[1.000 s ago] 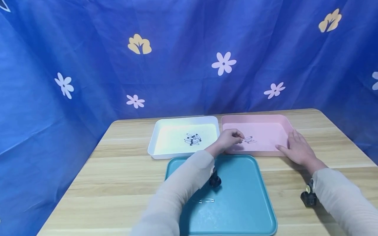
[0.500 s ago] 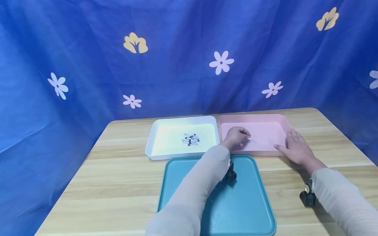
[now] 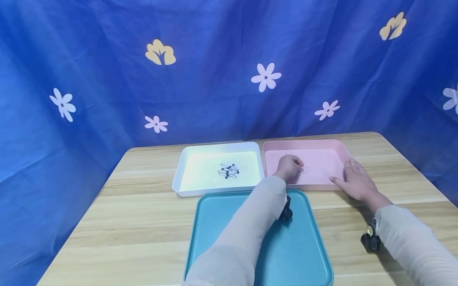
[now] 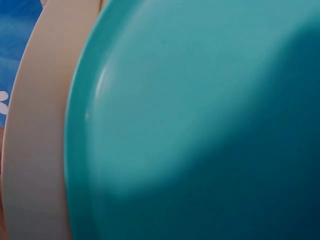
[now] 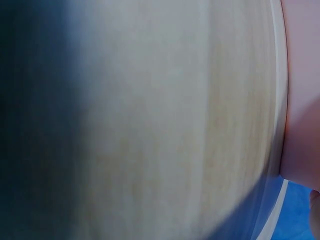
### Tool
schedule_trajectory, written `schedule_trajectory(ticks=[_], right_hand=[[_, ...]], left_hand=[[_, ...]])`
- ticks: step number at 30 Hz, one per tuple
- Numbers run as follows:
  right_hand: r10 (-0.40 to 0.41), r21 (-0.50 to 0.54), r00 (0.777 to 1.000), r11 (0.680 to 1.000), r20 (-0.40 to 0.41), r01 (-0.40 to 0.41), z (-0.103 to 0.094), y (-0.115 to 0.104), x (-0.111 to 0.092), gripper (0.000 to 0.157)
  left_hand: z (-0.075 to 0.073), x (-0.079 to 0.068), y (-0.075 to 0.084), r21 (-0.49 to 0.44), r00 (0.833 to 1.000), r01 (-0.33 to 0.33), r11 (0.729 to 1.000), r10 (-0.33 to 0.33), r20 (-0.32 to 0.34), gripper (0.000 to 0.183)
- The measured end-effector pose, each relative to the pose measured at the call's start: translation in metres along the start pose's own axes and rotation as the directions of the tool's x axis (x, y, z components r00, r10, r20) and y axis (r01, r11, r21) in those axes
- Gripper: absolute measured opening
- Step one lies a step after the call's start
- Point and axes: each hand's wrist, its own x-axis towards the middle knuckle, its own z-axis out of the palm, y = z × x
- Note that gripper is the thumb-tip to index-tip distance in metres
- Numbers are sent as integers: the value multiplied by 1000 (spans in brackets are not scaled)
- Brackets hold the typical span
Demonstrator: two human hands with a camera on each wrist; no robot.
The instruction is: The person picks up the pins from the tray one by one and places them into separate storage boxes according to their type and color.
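In the head view my left hand (image 3: 289,167) reaches into the pink tray (image 3: 307,144), fingers curled and fingertips pinched together at a few silver safety pins (image 3: 303,170). It seems to pinch one of these pins, though the hand partly hides it. My right hand (image 3: 359,183) lies with extended fingers against the right wall of the pink tray, thumb over its front rim. Black safety pins (image 3: 228,171) are heaped in the white tray (image 3: 200,190) on the left. Neither hand's fingertips at work show in the wrist views.
A teal tray (image 3: 293,254) lies in front of the two smaller trays; my left forearm crosses above it and covers part of it. Wooden tabletop (image 3: 125,230) surrounds the trays. A blue flowered curtain (image 3: 214,91) hangs behind the table.
My left hand has moved slightly right and deeper into the pink tray among the silver pins. My left sleeve now covers the silver pin seen earlier on the teal tray. My right hand stays put.
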Motion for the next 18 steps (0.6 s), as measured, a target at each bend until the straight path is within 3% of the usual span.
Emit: schedule_trajectory(ticks=[7,12,18], right_hand=[[4,14,1000,1000,-3,-4,1,0,0,91],[5,10,1000,1000,0,-5,0,0,1,91],[-7,11,1000,1000,9,7,-3,-1,0,91]], left_hand=[[5,2,-1,94,1000,-18,995,18,1,17],[6,1,1,84,1000,-12,996,12,7,16],[1,-1,4,90,998,-67,994,67,2,9]])
